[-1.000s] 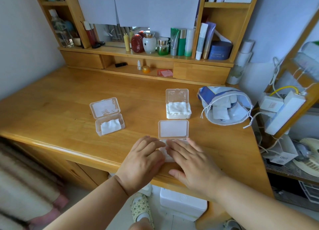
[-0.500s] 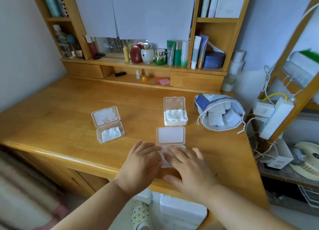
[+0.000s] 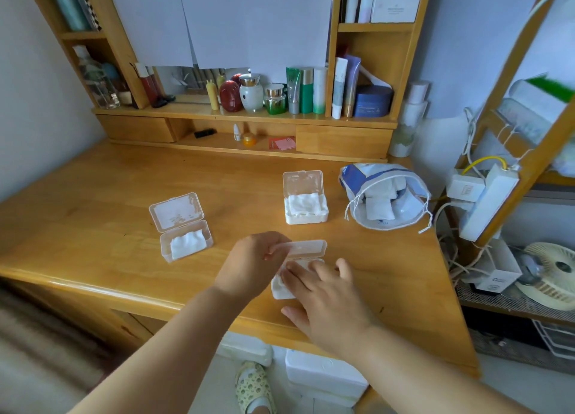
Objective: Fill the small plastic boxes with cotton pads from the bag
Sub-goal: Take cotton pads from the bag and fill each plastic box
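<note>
Three small clear plastic boxes sit on the wooden desk [image 3: 93,202]. The left box [image 3: 183,227] is open with a few cotton pads inside. The far box [image 3: 305,199] is open and full of pads. The near box [image 3: 295,270] holds pads; my left hand [image 3: 252,264] pinches its lid, which is tilted forward over the box. My right hand [image 3: 326,298] presses flat on the pads in that box. The blue and white drawstring bag [image 3: 384,196] lies open at the right, with several pads showing inside.
A shelf unit [image 3: 249,118] with cosmetic bottles and jars stands along the back of the desk. At the right, a wooden rack [image 3: 529,152] carries a white power strip, cables and a small fan. White boxes and a slippered foot show below the desk's front edge.
My left hand rose off the pads and took the near box's lid, tilting it forward over the box. My right hand stays pressed on the pads. The camera moved nearer.
</note>
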Motion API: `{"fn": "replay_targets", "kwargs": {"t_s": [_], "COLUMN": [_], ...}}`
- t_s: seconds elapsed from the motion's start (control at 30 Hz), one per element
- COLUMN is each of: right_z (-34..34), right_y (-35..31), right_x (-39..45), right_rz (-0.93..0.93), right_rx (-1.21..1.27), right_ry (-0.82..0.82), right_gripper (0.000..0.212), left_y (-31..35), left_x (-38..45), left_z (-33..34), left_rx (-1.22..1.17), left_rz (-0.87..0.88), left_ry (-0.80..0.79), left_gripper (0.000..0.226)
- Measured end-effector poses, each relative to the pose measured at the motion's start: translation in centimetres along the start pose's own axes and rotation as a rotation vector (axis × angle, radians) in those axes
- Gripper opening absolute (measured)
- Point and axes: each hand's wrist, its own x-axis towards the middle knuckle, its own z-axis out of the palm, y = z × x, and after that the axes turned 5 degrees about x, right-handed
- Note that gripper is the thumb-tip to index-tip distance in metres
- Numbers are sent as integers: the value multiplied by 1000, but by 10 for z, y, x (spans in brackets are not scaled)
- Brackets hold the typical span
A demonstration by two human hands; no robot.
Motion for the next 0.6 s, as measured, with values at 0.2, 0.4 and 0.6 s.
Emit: {"fn": "replay_targets", "kwargs": {"t_s": [0.2,0.4,0.6], "right_z": [0,-1,7], "right_y": [4,24,20], "right_x": [-14,-53,-33], "right_rz": [22,277,387], "right_rx": [97,525,768], "right_ry": [-4,97,1], "right_gripper": [64,50,59], "left_y": [-3,-21,-35], "left_x": [-19,-32,-29], "left_z": [1,6,13], "left_rx": [198,16,-146], "left_rz": [191,161,55], "left_ry": [74,-99,-31], "left_gripper": [26,88,107]}}
